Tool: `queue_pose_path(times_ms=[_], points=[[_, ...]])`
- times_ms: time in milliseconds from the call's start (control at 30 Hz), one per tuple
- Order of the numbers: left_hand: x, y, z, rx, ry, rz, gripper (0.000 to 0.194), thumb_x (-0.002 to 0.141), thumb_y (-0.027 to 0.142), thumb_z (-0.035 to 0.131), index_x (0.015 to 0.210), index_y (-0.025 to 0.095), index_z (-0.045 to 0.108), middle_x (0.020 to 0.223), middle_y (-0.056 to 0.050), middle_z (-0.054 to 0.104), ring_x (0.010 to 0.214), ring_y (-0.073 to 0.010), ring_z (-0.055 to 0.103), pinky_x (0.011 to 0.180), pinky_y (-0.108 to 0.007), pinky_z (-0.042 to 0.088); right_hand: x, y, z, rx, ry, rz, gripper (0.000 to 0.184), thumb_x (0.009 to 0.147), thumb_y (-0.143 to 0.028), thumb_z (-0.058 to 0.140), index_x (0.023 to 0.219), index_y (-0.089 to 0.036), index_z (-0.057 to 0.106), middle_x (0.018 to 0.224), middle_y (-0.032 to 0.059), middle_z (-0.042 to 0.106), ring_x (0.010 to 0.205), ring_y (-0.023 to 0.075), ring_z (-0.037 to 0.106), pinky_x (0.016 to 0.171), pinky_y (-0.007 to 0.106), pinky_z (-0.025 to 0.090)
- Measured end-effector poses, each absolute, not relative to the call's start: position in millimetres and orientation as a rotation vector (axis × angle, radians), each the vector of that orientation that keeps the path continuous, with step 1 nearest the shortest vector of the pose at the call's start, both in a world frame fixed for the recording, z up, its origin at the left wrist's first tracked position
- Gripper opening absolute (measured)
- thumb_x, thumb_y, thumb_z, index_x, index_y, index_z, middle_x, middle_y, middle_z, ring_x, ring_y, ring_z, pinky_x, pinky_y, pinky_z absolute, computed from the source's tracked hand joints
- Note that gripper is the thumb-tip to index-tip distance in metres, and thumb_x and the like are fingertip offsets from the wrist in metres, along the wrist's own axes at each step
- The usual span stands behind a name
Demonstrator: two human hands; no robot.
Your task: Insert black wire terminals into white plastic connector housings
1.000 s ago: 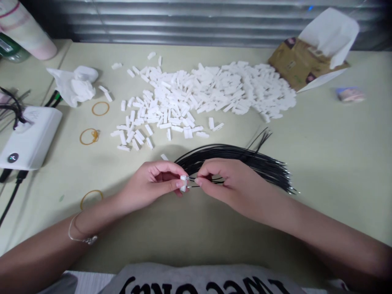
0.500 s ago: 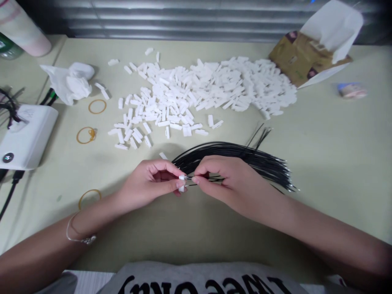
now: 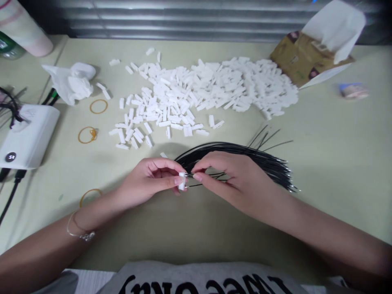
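Loose wire ends (image 3: 280,144) now fan out beyond the right hand (image 3: 232,177), spread wider than half a second ago. Pinched between thumb and fingers of the left hand (image 3: 153,179), the white connector (image 3: 181,183) is small, oblong and blocky, just in front of the dark bundle (image 3: 220,145). Right thumb and forefinger grip thin black wires (image 3: 189,175) beside it (too small to tell how deep they sit).
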State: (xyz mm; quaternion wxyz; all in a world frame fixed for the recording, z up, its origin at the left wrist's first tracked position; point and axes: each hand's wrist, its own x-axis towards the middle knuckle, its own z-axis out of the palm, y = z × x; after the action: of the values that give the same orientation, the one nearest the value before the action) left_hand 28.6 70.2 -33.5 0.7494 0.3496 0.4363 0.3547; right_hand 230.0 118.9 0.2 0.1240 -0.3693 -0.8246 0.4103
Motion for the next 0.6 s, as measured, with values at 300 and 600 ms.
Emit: queue_pose_path(times_ms=[300,600], points=[[28.6,69.7,-32.5,0.775,0.983,0.767,0.004,0.080,0.015,0.070,0.083,0.015,0.069,0.070,0.002,0.073,0.063,-0.0058,0.066,0.064,-0.013,0.052,227.8,117.1,1.8,-1.177,-2.424,1.229,0.020,0.083,-0.033,0.057,0.094,-0.021,0.069,0.082,0.0035,0.068,0.081,0.0164,0.062,0.070,0.027,0.047],[29.8,70.7,-28.4,0.797,1.030,0.747,0.004,0.078,0.015,0.071,0.081,0.013,0.069,0.068,0.000,0.071,0.062,-0.0086,0.064,0.064,-0.018,0.051,228.0,121.9,4.4,-1.293,-2.286,1.505,0.017,0.081,-0.024,0.055,0.088,-0.021,0.069,0.082,0.0007,0.070,0.071,0.0115,0.062,0.057,0.021,0.042]])
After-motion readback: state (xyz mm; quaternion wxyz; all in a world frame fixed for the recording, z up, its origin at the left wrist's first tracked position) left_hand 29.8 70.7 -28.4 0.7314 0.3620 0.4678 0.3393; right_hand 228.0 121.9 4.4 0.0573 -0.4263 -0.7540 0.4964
